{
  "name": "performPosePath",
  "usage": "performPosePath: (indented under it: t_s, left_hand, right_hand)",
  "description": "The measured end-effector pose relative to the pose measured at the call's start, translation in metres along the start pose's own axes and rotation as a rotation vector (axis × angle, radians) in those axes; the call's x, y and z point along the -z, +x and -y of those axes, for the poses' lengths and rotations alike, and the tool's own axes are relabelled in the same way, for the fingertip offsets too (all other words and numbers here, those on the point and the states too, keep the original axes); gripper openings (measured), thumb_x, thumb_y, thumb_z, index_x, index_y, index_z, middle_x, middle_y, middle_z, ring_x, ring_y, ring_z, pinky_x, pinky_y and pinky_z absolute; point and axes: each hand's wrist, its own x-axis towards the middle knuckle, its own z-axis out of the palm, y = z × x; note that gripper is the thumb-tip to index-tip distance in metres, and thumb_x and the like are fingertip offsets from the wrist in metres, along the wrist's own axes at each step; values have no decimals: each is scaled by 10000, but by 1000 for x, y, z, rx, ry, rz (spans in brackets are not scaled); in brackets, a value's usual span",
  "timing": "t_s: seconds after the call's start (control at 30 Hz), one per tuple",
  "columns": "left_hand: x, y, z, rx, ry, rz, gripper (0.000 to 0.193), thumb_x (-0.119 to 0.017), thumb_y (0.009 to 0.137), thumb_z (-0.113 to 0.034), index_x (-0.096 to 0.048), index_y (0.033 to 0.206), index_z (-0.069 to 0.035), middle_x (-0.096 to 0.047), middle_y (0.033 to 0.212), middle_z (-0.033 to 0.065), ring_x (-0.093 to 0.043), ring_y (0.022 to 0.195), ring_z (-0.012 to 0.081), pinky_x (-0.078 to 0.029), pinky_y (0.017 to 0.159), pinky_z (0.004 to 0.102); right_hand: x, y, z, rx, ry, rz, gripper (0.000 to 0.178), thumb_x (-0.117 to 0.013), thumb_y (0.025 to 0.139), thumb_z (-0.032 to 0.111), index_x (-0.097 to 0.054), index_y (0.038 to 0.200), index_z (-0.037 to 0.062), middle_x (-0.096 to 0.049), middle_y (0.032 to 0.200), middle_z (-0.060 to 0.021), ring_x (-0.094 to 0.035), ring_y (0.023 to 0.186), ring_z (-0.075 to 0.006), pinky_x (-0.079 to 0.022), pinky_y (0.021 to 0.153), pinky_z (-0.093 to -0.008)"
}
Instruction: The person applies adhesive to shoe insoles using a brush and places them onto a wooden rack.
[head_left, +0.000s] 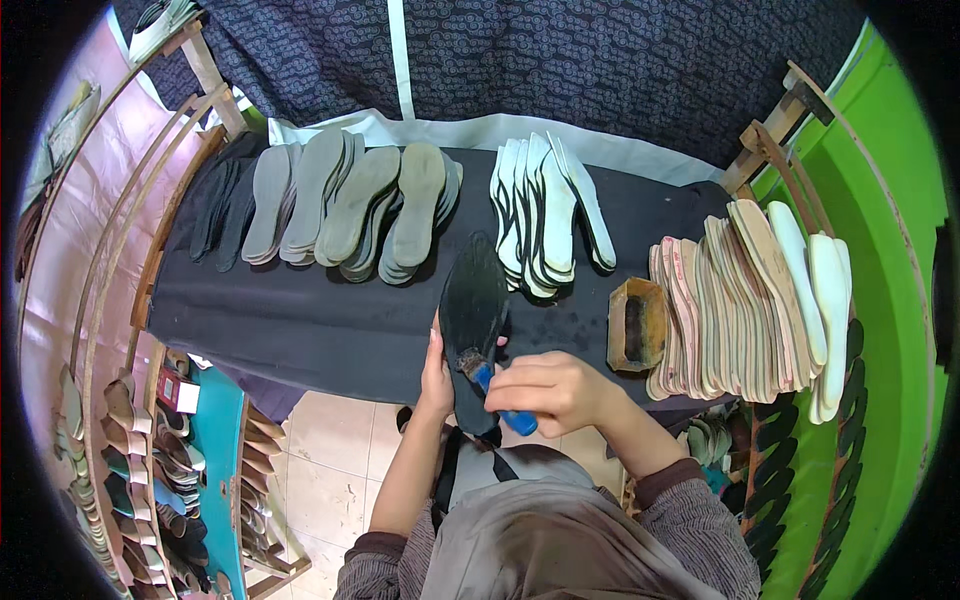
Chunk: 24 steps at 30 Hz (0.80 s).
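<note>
My left hand (pixel 436 372) is closed around the edge of a black shoe sole (pixel 472 290), holding it over the table's front edge with its toe pointing away from me. Fingertips show at the sole's right side. In my right hand (pixel 550 390) is a blue-handled brush (pixel 483 375), its dark bristles pressed on the sole's middle. A worn, glue-stained yellowish box (pixel 637 325) stands on the table to the right of my hands. Behind the sole lie fanned white-topped soles (pixel 545 210).
Grey-green insoles (pixel 345 200) lie overlapped at the back left, beside black ones (pixel 225 205). Tan and pinkish insoles (pixel 735 300) stand packed at the right. A dark cloth covers the table (pixel 300 325). Racks with shoe parts (pixel 175 470) flank the lower left; black soles (pixel 775 470) hang lower right.
</note>
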Motion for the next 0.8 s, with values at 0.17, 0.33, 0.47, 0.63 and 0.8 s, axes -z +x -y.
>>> performPosePath:
  t_s: [0.17, 0.33, 0.47, 0.63, 0.8]
  left_hand:
    - [-3, 0, 2, 91, -235, -162, 571, -160, 968, -514, -260, 1370, -121, -537, 1133, 234, -622, 787, 294, -535, 648, 400]
    - [16, -1, 9, 79, -130, -50, 559, -168, 958, -536, -245, 1362, -157, -543, 1101, 242, -612, 681, 322, -522, 623, 429]
    - [16, -2, 13, 46, -182, -45, 569, -184, 963, -523, -267, 1348, -112, -546, 1113, 228, -615, 712, 315, -517, 650, 436]
    - [6, 3, 10, 25, -195, -355, 777, -150, 901, -651, -490, 1181, -11, -631, 864, 151, -605, 721, 252, -498, 671, 353]
    - [11, 1, 7, 51, -165, -212, 829, -143, 884, -677, -511, 1129, 25, -609, 736, 149, -586, 669, 247, -478, 631, 335]
  right_hand:
    - [3, 1, -9, -82, -5, -271, 277, -697, 600, 20, -655, 874, 32, -641, 831, -116, -623, 691, -269, -509, 611, -338]
    - [-26, -14, 6, -30, 41, -76, 264, -659, 601, 27, -664, 864, 44, -635, 896, -108, -613, 683, -272, -501, 592, -334]
    - [-21, -13, -6, -22, 61, -233, 294, -682, 571, 12, -663, 864, 25, -631, 852, -124, -607, 643, -269, -494, 564, -326]
    - [-27, -15, -12, -4, -82, -260, 243, -690, 628, 31, -660, 870, 22, -626, 833, -115, -593, 605, -252, -476, 528, -320]
    - [-35, -34, 11, -80, 114, -111, 298, -632, 564, -18, -631, 861, 15, -619, 884, -121, -603, 681, -277, -500, 592, -335]
